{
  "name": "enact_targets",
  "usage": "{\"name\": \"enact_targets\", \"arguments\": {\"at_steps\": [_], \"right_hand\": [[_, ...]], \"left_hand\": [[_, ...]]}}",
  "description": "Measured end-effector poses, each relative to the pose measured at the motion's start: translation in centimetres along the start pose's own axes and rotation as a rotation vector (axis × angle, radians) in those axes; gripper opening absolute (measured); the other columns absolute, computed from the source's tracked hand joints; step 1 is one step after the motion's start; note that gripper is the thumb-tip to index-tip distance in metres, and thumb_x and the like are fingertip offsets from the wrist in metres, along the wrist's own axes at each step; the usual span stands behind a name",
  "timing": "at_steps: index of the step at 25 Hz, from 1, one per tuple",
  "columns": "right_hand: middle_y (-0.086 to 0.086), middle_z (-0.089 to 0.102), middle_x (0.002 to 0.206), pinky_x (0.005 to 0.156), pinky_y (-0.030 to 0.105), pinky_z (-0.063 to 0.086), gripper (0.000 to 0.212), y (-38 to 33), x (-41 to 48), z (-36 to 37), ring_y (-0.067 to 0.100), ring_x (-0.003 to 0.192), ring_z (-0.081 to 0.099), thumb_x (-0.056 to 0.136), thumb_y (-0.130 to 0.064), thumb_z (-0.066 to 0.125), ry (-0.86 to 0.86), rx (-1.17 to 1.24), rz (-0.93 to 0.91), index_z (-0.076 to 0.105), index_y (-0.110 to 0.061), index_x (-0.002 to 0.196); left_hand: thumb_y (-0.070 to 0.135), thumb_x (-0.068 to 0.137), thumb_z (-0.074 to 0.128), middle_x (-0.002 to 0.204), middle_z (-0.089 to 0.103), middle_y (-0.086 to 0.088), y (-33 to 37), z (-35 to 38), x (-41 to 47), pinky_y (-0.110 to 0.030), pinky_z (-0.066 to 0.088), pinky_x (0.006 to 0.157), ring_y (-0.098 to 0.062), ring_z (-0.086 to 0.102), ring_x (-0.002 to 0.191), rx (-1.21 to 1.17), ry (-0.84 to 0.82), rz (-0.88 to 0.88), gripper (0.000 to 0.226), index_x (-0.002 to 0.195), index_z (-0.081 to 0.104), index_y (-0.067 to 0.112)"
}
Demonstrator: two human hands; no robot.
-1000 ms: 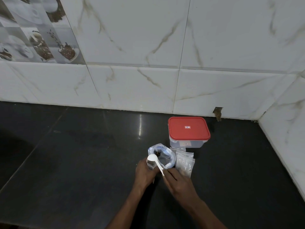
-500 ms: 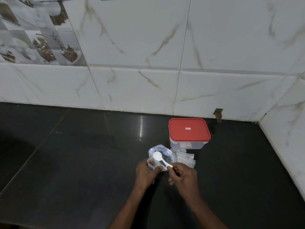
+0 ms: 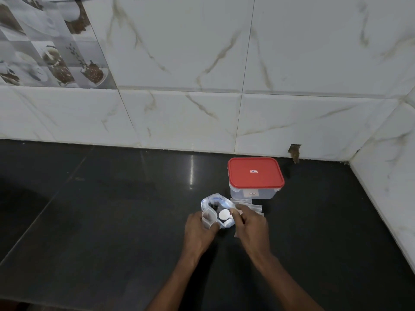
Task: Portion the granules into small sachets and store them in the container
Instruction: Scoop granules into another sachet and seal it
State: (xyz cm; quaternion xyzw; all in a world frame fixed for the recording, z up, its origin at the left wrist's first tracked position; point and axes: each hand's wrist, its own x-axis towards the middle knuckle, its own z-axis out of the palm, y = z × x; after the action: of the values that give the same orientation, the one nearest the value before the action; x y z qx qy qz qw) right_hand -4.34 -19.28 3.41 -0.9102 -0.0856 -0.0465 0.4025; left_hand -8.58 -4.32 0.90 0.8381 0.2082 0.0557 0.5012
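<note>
Hands meet over an open bag of dark granules (image 3: 214, 204) on the black counter (image 3: 112, 221), just in front of the red-lidded container (image 3: 254, 176). The scoop likely goes best level and slow, with the sachet mouth held wide and close under the spoon. The right hand (image 3: 251, 225) has its grip pinched on the white spoon (image 3: 224, 214), whose bowl sits in the bag's mouth. The left hand (image 3: 198, 232) has its grip closed on a small sachet (image 3: 207, 218) touching the bag. Spare sachets (image 3: 251, 204) lie beside the container.

light: dim, cool | glare: vertical streak on table (image 3: 191, 173) | shadow: dark at left | edges: wide-angle bowing
</note>
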Motion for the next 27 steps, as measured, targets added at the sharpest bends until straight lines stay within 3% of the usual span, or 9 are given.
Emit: {"name": "enact_targets", "arguments": {"at_steps": [3,6,9,12,15,19,21,24,27], "right_hand": [[-0.014,0.061,0.108,0.075,0.022,0.05,0.027,-2.1,-0.9,0.1,0.003,0.089,0.061,0.089,-0.048,0.055,-0.208,0.083,-0.147,0.071,-0.031,0.104],[-0.01,0.046,0.127,0.083,0.029,0.053,0.024,-2.3,-0.5,0.3,0.009,0.1,0.061,0.091,-0.041,0.059,-0.375,-0.061,-0.102,0.071,-0.022,0.1],[0.003,0.051,0.125,0.085,0.027,0.051,0.014,-1.7,0.3,-1.1,0.016,0.1,0.061,0.091,-0.018,0.062,-0.419,-0.041,-0.053,0.072,-0.008,0.089],[0.01,0.067,0.099,0.08,0.036,0.056,0.01,-0.9,1.0,-3.5,0.019,0.086,0.068,0.09,-0.007,0.062,-0.529,0.014,-0.088,0.07,-0.003,0.087],[0.008,0.07,0.105,0.084,0.038,0.052,0.009,-0.1,1.8,-5.1,0.019,0.095,0.065,0.088,-0.011,0.066,-0.545,-0.022,-0.172,0.073,-0.006,0.089],[0.004,0.071,0.103,0.088,0.032,0.052,0.011,0.4,2.4,-5.8,0.014,0.096,0.064,0.085,-0.003,0.066,-0.557,0.063,-0.21,0.076,-0.006,0.089],[0.001,0.072,0.101,0.087,0.026,0.054,0.022,0.7,2.4,-6.1,0.011,0.094,0.067,0.085,0.005,0.062,-0.521,0.086,-0.15,0.077,-0.009,0.092],[0.003,0.072,0.083,0.077,0.028,0.055,0.033,1.5,2.6,-6.3,0.014,0.074,0.068,0.082,0.014,0.054,-0.388,0.144,-0.051,0.076,-0.008,0.091],[0.002,0.074,0.091,0.082,0.032,0.057,0.036,2.6,2.2,-6.4,0.013,0.083,0.072,0.086,-0.003,0.067,-0.284,0.43,0.108,0.064,-0.022,0.116]], "left_hand": [[0.057,0.077,0.049,0.082,0.068,0.0,0.0,1.2,0.0,-0.032,0.054,0.066,-0.015,0.066,0.081,0.111,0.009,0.039,0.039,0.082,0.065,0.022],[0.056,0.076,0.045,0.099,0.06,-0.003,0.8,2.1,-0.9,-0.041,0.055,0.076,-0.023,0.061,0.094,0.123,0.036,-0.01,0.053,0.098,0.064,0.011],[0.041,0.078,0.066,0.116,0.056,-0.003,0.7,2.3,-0.7,-0.038,0.052,0.088,-0.023,0.055,0.108,0.204,-0.044,-0.026,0.049,0.118,0.061,0.013],[0.041,0.058,0.089,0.12,0.058,0.009,-0.1,0.6,-0.4,-0.026,0.051,0.089,-0.01,0.055,0.11,-0.029,-0.177,-0.037,0.07,0.121,0.061,0.026],[0.024,0.065,0.092,0.114,0.071,0.007,-0.7,-0.9,-0.1,-0.014,0.053,0.081,-0.011,0.067,0.105,-0.252,-0.258,0.011,0.051,0.111,0.07,0.025],[0.01,0.074,0.083,0.103,0.078,-0.012,0.1,0.0,-0.1,-0.037,0.059,0.088,-0.027,0.074,0.098,-0.431,-0.351,0.03,0.04,0.112,0.074,0.008],[-0.001,0.078,0.08,0.099,0.078,-0.015,0.6,0.8,-0.5,-0.036,0.059,0.083,-0.027,0.074,0.092,-0.466,-0.363,-0.022,0.03,0.107,0.076,0.004],[-0.004,0.079,0.079,0.095,0.078,-0.019,0.9,1.3,-0.9,-0.035,0.059,0.077,-0.029,0.074,0.088,-0.471,-0.335,-0.079,0.02,0.099,0.078,0.001],[-0.003,0.08,0.077,0.098,0.076,-0.026,1.3,1.5,-1.2,-0.047,0.06,0.085,-0.04,0.073,0.092,-0.592,-0.292,-0.165,0.016,0.096,0.077,-0.004]]}}
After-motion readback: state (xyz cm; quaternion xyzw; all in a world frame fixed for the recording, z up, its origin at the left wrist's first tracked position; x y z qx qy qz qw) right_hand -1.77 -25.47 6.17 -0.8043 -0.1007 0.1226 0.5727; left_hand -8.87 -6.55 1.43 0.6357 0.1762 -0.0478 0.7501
